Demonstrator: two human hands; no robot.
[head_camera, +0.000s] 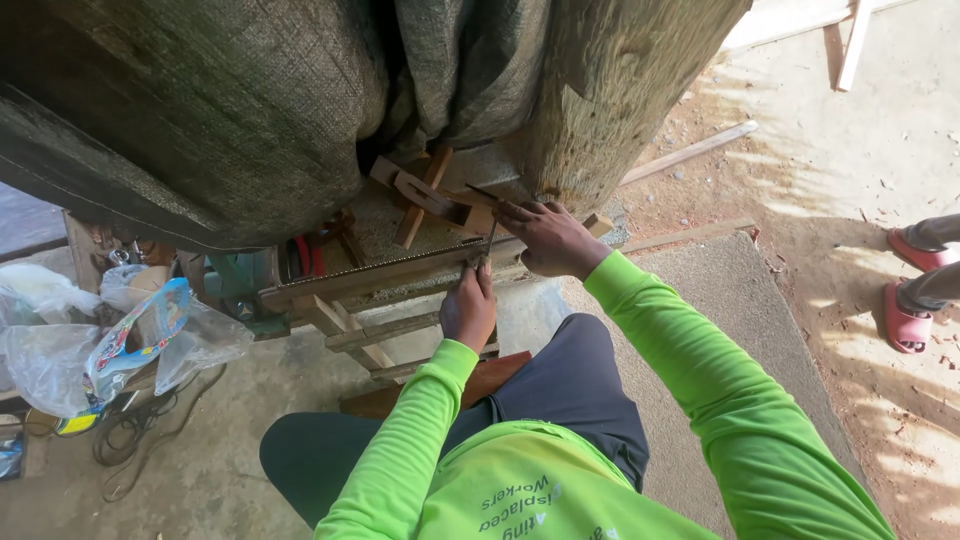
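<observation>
the filing of the saw blade (400, 268) clamped in the wooden vise frame (330, 315) looks underway: both hands' fingers closed on the thin file (490, 240) across its teeth, left hand (468, 310) below, right hand (550, 240) above; next stroke needs level pressure.

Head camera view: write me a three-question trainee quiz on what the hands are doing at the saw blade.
1. True or false: both hands meet at one thin metal tool.
2. Which hand is nearer the tree trunk? A) left B) right
3. Fill in: the toothed saw blade is clamped along a ______ frame.

Key
1. True: the left hand and right hand grip the thin metal tool.
2. B, beside the tree trunk.
3. Wooden: the saw blade lies on the wooden frame.
</observation>
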